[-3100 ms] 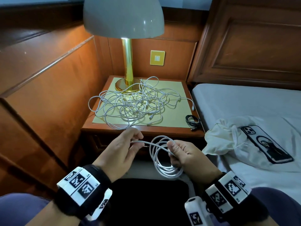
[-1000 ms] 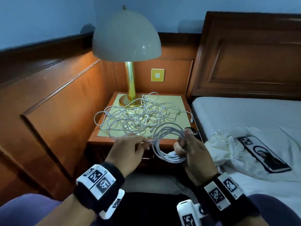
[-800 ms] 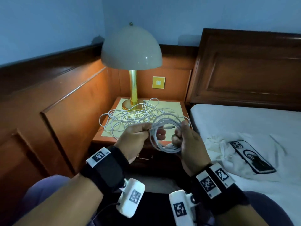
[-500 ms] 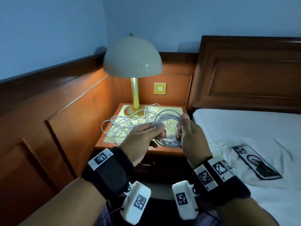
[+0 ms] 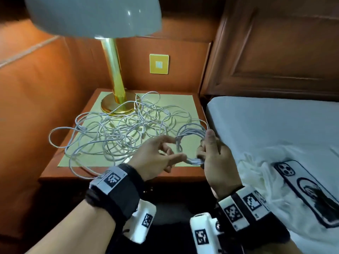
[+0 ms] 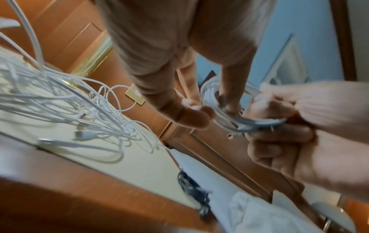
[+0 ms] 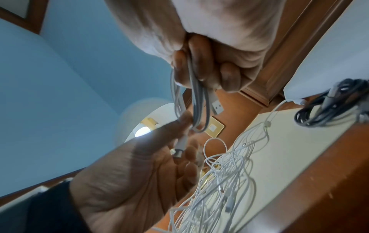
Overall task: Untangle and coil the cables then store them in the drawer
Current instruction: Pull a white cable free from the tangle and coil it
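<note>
A tangle of white cables [image 5: 119, 132] is spread over the nightstand [image 5: 183, 173]; it also shows as the tangle [image 6: 60, 100] and the tangle [image 7: 223, 173] in the wrist views. My right hand [image 5: 205, 145] grips a small coil of white cable [image 5: 190, 132] above the nightstand's right front corner. Its curled fingers [image 7: 199, 67] close round the coil's strands [image 7: 197, 100]. My left hand [image 5: 170, 149] meets the coil's left side, with the cable's plug end [image 7: 178, 149] pinched between thumb and fingers. The drawer front [image 5: 128, 191] below the top lies in shadow.
A brass lamp [image 5: 117, 99] stands at the nightstand's back left, its shade [image 5: 91, 15] overhead. A coiled black cable [image 7: 329, 107] lies at the right edge beside the bed [image 5: 275, 125]. On the bed are a white cloth [image 5: 256, 171] and a phone [image 5: 308, 191].
Both hands have carried the coil forward, from in front of the nightstand to above its right front corner. The right hand has kept its grip; the head view has dipped closer.
</note>
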